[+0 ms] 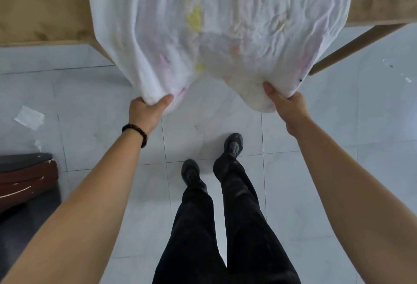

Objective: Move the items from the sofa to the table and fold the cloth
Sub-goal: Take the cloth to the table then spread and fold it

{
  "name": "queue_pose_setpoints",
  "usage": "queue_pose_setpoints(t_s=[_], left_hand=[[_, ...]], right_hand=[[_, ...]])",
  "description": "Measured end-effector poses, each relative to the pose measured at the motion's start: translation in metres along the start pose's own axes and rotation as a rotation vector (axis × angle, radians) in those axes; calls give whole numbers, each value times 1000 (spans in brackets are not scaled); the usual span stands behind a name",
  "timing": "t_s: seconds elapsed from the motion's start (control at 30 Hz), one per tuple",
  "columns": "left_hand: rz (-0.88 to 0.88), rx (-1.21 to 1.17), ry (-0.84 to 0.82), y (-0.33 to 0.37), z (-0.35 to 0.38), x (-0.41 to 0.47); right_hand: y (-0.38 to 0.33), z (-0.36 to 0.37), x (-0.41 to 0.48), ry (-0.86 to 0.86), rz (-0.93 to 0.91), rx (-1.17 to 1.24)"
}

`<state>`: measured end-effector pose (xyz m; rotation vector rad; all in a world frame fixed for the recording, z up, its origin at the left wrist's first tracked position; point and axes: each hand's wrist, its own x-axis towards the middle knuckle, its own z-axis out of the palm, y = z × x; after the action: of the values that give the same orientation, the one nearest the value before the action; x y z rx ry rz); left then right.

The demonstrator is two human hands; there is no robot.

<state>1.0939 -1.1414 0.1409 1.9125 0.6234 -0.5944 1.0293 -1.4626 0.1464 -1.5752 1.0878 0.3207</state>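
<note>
- Cloth (pixel 214 24): white and crumpled, with faint pink and yellow marks. It filled the upper centre of the frame, spread over the table (pixel 33 13), and its near edge hung off the table's front above the floor (pixel 338 126).
- Your left hand (pixel 146 112), centre left: thumb on top and fingers curled beneath, pinching a bunched fold at the cloth's near left corner.
- Your right hand (pixel 286 108), centre right: thumb pressed on top of the near right corner. The fingers were hidden under the fabric, and the grip was a pinch on the cloth.
- Between your hands the cloth's edge rose in a notch.
- Table: tan top, showing at upper left and upper right on either side of the cloth.
- Bracelet (pixel 135 133): dark beads on your left wrist.
- Floor: pale tiles. A paper scrap (pixel 29 117) lay at the left edge, well apart from the cloth.
- Lower left: dark red and grey furniture (pixel 24 177), cut off by the frame. I could not tell what it was.
- Lower centre: your legs in black trousers and black shoes (pixel 233 146), right foot ahead.
</note>
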Motion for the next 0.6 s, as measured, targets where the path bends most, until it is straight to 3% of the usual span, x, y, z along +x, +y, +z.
queue_pose_setpoints(t_s=[0.07,0.2,0.3,0.47,0.6], left_hand=[[-57,-51,-40,-18,-7,-15],[-171,-412,-243,-32,-23,-44],[-225,-563,-266,-27,-34,-75],[-219,-693,-318,0,-71,-137],[-139,-767,-371,36,-106,-184]], right_hand=[[15,-10,-11,-10,21,98],[29,-25,-39,-87,61,315],[27,-31,-72,-116,172,457],[-3,-48,-151,-202,160,665],[-35,-69,-213,-169,86,851]])
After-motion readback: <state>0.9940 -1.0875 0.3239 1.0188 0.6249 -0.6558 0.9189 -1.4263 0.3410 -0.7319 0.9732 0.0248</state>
